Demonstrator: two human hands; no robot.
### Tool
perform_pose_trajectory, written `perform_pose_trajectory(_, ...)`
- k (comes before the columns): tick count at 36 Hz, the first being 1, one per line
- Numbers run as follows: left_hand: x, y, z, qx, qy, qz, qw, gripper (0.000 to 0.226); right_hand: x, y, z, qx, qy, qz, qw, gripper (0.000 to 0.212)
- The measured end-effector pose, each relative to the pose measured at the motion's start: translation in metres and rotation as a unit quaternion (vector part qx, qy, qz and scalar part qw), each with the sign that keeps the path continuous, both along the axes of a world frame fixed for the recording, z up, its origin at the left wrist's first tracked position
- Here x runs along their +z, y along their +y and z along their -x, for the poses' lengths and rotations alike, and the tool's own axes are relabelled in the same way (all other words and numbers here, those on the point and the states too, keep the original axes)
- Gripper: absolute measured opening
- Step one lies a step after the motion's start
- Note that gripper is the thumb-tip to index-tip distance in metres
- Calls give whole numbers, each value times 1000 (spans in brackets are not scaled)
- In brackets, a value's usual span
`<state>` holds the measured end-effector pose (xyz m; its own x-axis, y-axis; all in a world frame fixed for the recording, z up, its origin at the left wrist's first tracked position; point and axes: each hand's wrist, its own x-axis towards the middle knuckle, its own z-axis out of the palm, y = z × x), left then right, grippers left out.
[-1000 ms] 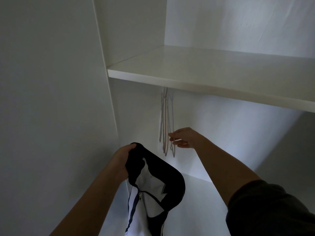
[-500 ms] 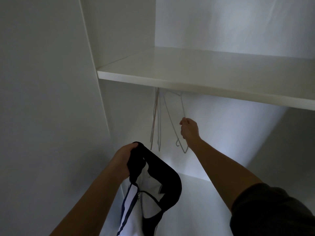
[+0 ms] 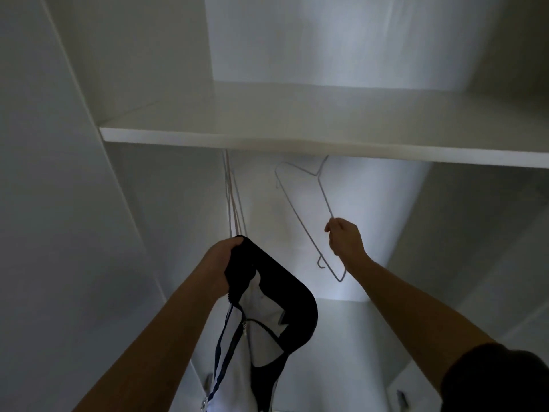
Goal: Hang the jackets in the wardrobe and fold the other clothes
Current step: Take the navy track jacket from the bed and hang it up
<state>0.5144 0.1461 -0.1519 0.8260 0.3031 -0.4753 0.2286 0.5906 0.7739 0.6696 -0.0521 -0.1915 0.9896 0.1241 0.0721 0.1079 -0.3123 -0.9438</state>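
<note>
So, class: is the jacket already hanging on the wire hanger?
No, the left hand grips the jacket by its collar, apart from the wire hanger that the right hand holds.

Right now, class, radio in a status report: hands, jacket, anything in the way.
Left hand grips jacket collar. Right hand pinches wire hanger, hook hidden behind shelf. Jacket not yet on hanger. Nothing blocking.

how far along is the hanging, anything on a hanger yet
Done: nothing visibly hung; the spare hangers under the shelf are bare. In hand: the left hand grips the jacket by its collar; the right hand pinches a wire hanger tilted away from the others. Left: put the jacket on it and hang it; folding isn't in view.
</note>
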Motion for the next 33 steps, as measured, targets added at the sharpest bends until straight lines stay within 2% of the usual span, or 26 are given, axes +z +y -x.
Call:
perform_pose_trajectory(5, 1, -18, -14, -30, 5, -14, 999, 19, -29, -49, 36, -35, -18, 40, 998, 34)
perform_pose_trajectory(11, 4, -32, -31, -86, -13, -16, 996, 21, -62, -94, 101, -40, -27, -42, 998, 37)
perform_pose_trajectory(15, 5, -51, -43, -116, -1, -27, 993, 21, -49, -87, 82, -83, 8, -71, 994, 24)
perform_pose_trajectory(19, 0, -70, -48, -148, 3, -30, 989, 23, -49, -93, 72, -134, 6, -31, 990, 34)
perform_pose_trajectory(21, -1, -72, -48, -156, 1, -25, 987, 24, -48, -102, 79, -135, -6, -15, 991, 36)
perform_pose_trajectory(27, 0, -74, -43, -139, 14, -16, 990, 24, -22, -139, 108, -174, -108, -44, 978, 41)
perform_pose_trajectory(31, -6, -84, -39, -139, 40, -34, 989, 24, -9, -155, 135, -159, -113, -154, 969, 43)
perform_pose_trajectory(33, -11, -90, -36, -135, 51, -35, 989, 24, -1, -156, 149, -142, -111, -217, 959, 53)
